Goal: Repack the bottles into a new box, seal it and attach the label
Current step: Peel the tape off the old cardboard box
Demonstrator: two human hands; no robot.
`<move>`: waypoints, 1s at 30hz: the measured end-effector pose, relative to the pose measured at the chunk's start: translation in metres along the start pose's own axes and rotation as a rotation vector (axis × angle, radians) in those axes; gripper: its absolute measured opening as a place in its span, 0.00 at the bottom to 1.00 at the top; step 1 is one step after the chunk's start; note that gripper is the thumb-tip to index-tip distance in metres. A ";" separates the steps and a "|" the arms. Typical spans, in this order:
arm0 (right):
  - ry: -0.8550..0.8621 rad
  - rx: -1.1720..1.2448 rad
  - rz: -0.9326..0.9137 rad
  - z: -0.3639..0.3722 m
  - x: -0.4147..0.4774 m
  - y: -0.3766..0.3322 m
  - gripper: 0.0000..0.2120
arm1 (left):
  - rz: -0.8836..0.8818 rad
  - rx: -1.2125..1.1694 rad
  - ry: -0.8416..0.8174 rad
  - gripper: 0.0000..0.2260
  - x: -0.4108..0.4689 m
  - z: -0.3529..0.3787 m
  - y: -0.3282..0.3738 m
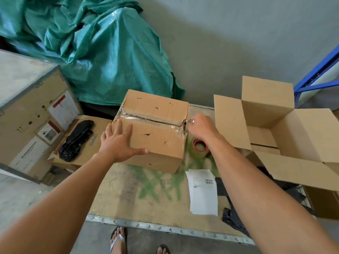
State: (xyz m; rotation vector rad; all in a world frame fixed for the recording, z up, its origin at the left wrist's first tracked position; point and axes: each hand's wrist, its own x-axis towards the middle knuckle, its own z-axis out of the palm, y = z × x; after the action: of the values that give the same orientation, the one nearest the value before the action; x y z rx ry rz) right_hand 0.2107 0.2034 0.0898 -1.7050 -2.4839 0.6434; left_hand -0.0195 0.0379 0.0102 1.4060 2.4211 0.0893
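A worn, taped-up cardboard box [156,136] with holes in it stands on the wooden platform [146,202]. My left hand [119,142] lies flat on its top near the left corner, fingers spread. My right hand [200,127] holds a small metal blade [191,121] at the right end of the box's tape seam. A new box [286,129] stands at the right with all flaps up. A tape roll [200,148] with a red core sits between the boxes. A white label sheet [202,191] lies on the platform near my right forearm.
A green tarp [102,48] is heaped behind the old box. A large crate [33,110] stands at the left, with a low carton [86,143] carrying a black bag [77,140] beside it. Blue shelving [319,74] is at the far right. My sandalled feet [119,241] are at the platform's near edge.
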 end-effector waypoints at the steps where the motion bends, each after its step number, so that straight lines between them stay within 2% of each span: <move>1: 0.010 -0.003 0.009 0.001 -0.001 -0.001 0.08 | 0.003 0.000 0.002 0.60 0.000 0.001 0.000; 13: -0.194 -0.036 -0.025 0.008 -0.007 -0.010 0.10 | -0.015 -0.020 -0.012 0.62 0.000 0.002 0.001; 18: -0.232 -0.058 -0.028 0.002 -0.018 -0.018 0.09 | -0.016 -0.030 -0.007 0.62 0.000 0.002 0.001; 22: -0.244 -0.089 -0.026 -0.002 -0.025 -0.020 0.14 | -0.013 -0.020 0.003 0.63 0.002 0.003 0.000; 25: -0.248 -0.077 -0.028 -0.006 -0.026 -0.017 0.08 | -0.010 -0.015 0.007 0.63 0.002 0.003 0.000; 27: -0.256 -0.086 -0.024 -0.008 -0.025 -0.015 0.11 | -0.009 -0.018 0.008 0.62 0.001 0.004 0.000; 30: -0.251 -0.152 -0.025 -0.008 -0.024 -0.015 0.09 | -0.010 -0.031 0.013 0.62 0.000 0.004 -0.002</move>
State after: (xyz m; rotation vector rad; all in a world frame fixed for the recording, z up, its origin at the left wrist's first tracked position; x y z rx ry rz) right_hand 0.2086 0.1799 0.1072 -1.7367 -2.7857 0.7253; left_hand -0.0198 0.0369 0.0063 1.3847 2.4266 0.1331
